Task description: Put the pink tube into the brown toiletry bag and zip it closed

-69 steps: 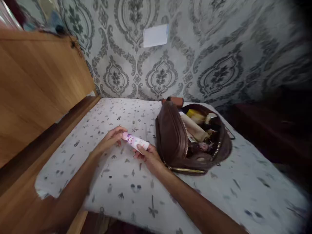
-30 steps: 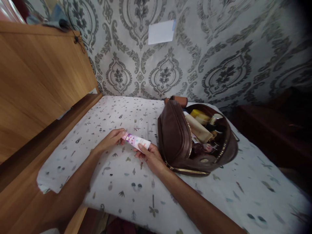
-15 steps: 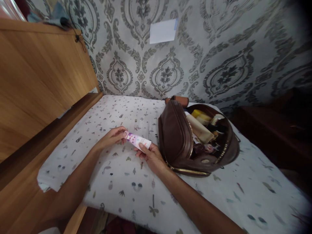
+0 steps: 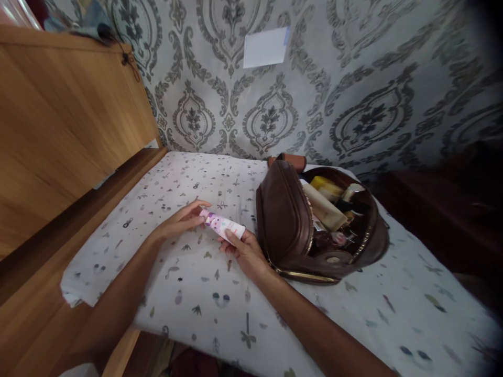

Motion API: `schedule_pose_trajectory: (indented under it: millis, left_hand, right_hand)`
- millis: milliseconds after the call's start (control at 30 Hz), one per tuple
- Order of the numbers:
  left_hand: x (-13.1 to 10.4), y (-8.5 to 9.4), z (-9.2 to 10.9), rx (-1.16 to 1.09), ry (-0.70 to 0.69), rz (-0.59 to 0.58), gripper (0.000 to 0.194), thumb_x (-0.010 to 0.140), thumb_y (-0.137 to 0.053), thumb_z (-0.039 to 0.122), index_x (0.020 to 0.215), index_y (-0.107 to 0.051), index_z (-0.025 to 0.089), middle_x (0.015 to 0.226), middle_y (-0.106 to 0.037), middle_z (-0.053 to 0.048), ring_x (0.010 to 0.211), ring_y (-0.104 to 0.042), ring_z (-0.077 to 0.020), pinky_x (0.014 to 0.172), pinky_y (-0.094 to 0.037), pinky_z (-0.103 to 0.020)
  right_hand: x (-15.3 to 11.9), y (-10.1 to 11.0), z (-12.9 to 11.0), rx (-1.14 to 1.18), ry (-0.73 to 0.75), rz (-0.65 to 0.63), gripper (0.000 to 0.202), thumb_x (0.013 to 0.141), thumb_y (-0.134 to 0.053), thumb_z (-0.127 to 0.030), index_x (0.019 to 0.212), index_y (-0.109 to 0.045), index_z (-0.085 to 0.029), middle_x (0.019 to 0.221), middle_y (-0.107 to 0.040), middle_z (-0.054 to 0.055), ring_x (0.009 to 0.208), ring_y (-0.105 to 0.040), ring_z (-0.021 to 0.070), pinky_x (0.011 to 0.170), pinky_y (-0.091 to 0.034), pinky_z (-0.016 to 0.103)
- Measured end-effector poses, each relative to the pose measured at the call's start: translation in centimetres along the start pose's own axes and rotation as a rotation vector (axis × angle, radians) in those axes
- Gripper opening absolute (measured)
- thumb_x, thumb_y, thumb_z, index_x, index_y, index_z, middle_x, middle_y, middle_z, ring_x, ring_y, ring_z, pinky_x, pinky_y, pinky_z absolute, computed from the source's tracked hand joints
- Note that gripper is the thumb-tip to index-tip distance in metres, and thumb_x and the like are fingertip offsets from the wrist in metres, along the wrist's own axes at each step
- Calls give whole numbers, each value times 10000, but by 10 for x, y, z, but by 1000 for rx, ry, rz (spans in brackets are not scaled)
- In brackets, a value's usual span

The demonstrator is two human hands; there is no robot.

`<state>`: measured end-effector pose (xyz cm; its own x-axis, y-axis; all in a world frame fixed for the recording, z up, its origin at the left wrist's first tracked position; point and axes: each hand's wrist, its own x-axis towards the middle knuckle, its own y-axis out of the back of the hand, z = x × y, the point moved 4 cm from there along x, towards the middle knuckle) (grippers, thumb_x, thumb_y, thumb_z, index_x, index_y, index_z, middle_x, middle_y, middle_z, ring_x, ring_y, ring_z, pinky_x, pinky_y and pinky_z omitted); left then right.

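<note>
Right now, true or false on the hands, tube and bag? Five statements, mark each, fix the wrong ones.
1. The right hand holds the pink-and-white tube. True.
2. The brown bag sits open on the patterned white cover. True.
3. The yellow item lies outside the brown bag. False: the yellow item is inside it.
4. The left hand is at the pink end of the pink-and-white tube. True; whether it has a firm grip is unclear.
5. The brown bag is left of the pink-and-white tube in the view. False: it is to the right.
</note>
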<state>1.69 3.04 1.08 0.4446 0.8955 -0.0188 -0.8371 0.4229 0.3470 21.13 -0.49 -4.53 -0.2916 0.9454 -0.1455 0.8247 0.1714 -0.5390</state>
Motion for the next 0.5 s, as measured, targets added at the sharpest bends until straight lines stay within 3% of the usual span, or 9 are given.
schedule_pose_trajectory:
  millis: [67, 167, 333, 500]
  left_hand:
    - [-2, 1, 4, -48, -5, -36, 530, 878, -667, 533, 1303, -542, 241, 1046, -639, -49, 860, -614, -168, 604, -403, -221]
    - [-3, 1, 7, -72, -4, -31, 431, 875, -674, 522, 1148, -588, 200, 925, -638, -38, 778, -587, -148, 584, -376, -221]
    - [1, -3, 3, -23, 14, 13, 374, 938, -546, 551, 953, -592, 180, 741, -610, -3, 650, -549, -130, 558, -356, -237]
    - [5, -3, -3, 121, -15, 68, 496, 977, -417, 578, 695, -529, 186, 602, -572, 13, 576, -480, -119, 576, -361, -253]
  right_hand:
    - [0, 0, 0, -1, 2, 0, 487, 599, -921, -532, 862, -722, -173, 728, -743, 43, 534, -610, 143, 486, -419, 261]
    - [0, 0, 0, -3, -2, -1, 491, 588, -927, -532, 857, -723, -175, 721, -741, 40, 531, -609, 140, 485, -417, 257]
    - [1, 0, 1, -10, -4, -6, 497, 591, -922, -538, 861, -722, -170, 720, -741, 43, 528, -607, 137, 481, -415, 256]
    - [0, 0, 1, -18, -4, -9, 487, 601, -919, -525, 866, -724, -165, 724, -743, 40, 532, -611, 127, 489, -417, 247]
